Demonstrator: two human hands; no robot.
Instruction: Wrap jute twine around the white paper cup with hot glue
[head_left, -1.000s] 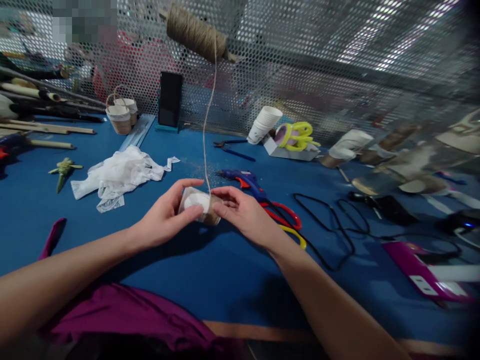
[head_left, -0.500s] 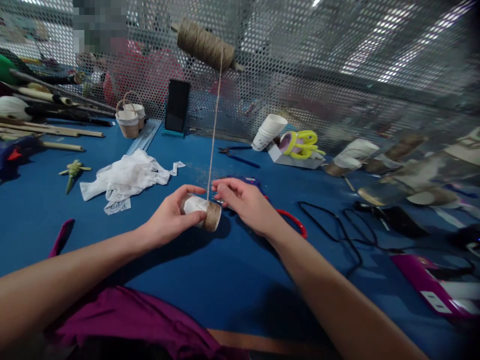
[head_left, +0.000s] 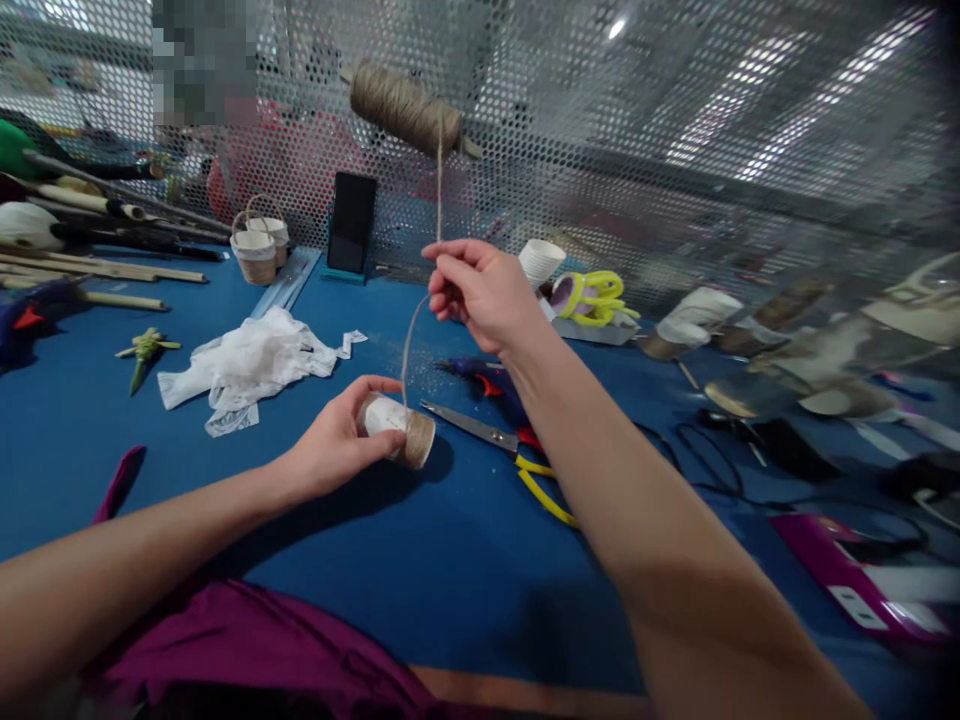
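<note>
My left hand [head_left: 341, 440] grips a small white paper cup [head_left: 384, 414] lying on its side, its rim end wound with brown twine. From that wound band a strand of jute twine [head_left: 407, 355] rises in a slack curve to my right hand [head_left: 480, 290], whose thumb and fingers pinch it. Above the hand the strand runs taut to a twine spool [head_left: 403, 108] hung on a stick at the mesh panel. Scissors [head_left: 480, 430] with red and yellow handles lie right of the cup, partly under my right forearm. Behind them is a blue glue gun [head_left: 491, 385].
Crumpled white fabric [head_left: 259, 365] and a small green plant-like figure [head_left: 148, 350] lie to the left. Two twine-wrapped mini baskets [head_left: 255, 262] and a phone [head_left: 352, 222] stand at the back. Stacked paper cups [head_left: 541, 262], yellow ties [head_left: 600, 298] and a magenta power strip [head_left: 847, 585] are on the right.
My right hand has moved up along the twine, away from the cup, and now pinches it higher. The lower strand has gone slack. The scissors have come into view; my left hand still holds the cup.
</note>
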